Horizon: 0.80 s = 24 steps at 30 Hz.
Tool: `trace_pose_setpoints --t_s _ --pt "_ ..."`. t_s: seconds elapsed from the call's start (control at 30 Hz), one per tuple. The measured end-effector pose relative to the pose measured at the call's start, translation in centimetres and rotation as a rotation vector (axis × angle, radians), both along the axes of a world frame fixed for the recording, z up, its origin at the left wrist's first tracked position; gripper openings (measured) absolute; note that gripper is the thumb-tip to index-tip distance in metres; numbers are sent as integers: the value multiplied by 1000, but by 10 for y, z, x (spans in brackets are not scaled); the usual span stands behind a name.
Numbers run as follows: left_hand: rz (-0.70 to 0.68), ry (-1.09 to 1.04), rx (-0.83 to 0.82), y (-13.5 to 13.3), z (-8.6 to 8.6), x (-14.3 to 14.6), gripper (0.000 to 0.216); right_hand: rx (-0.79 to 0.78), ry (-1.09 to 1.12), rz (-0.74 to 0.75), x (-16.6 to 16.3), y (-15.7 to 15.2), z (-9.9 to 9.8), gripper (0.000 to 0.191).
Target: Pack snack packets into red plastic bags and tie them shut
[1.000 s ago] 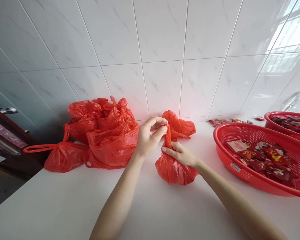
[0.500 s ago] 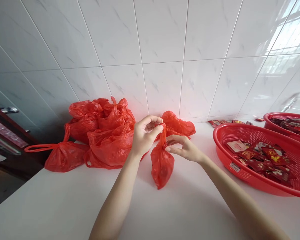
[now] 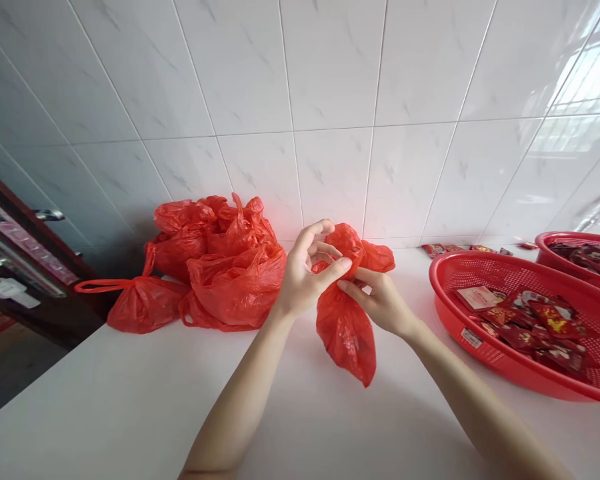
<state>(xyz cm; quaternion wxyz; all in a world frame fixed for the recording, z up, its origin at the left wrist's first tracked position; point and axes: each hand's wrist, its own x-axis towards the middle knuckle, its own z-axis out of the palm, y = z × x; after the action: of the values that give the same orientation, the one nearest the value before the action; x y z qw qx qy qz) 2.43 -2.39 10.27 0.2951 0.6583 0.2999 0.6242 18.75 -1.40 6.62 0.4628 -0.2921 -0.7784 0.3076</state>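
A small red plastic bag (image 3: 347,337) hangs between my hands over the white table, its lower corner pointing down to the right. My left hand (image 3: 310,270) pinches the bag's gathered top between thumb and forefinger, the other fingers loosely curled. Just to the right, my right hand (image 3: 383,301) grips the bag's neck with thumb and fingers. Something inside the bag shows faintly through the film, but I cannot tell what. Behind my hands lies another piece of red plastic bag (image 3: 379,257) against the wall, partly hidden by them.
Several filled red bags (image 3: 235,287) are piled at the left by the tiled wall, with a tied bag (image 3: 147,303) beside them. A red basket (image 3: 460,333) of small packets (image 3: 535,327) stands at the right, another basket (image 3: 555,257) behind it. Loose packets (image 3: 435,250) lie along the wall.
The small bag has swung out so that its bottom points right. My right hand has closed in on its neck, and my left hand has moved right. The view has shifted slightly.
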Motion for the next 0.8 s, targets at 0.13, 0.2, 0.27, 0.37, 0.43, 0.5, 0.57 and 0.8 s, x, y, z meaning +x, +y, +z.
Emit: trace_pose_setpoints --t_s 0.13,0.2,0.27,0.37,0.43,0.5,0.57,0.8 --pt "-137 217 -86 -11 -10 -1 62 -21 146 14 12 -9 14 24" --pt "-204 300 -101 -21 -16 1 58 -26 171 6 14 -15 18 24" --pt "-211 314 -101 -32 -20 1 47 -14 156 25 13 -22 19 24" --pt "-114 264 -164 -47 -23 -12 28 47 84 67 12 -31 23 24" --pt "17 225 -233 -58 -20 -33 21 94 42 31 16 -34 29 25" --pt "207 158 -249 -71 -15 -64 24 112 34 -36 24 -35 36 26" --pt "414 70 -251 -86 -6 -101 26 94 43 -100 34 -34 43 27" --pt "1147 -236 -268 -119 5 -215 16 94 -2 -210 66 -34 61 28"
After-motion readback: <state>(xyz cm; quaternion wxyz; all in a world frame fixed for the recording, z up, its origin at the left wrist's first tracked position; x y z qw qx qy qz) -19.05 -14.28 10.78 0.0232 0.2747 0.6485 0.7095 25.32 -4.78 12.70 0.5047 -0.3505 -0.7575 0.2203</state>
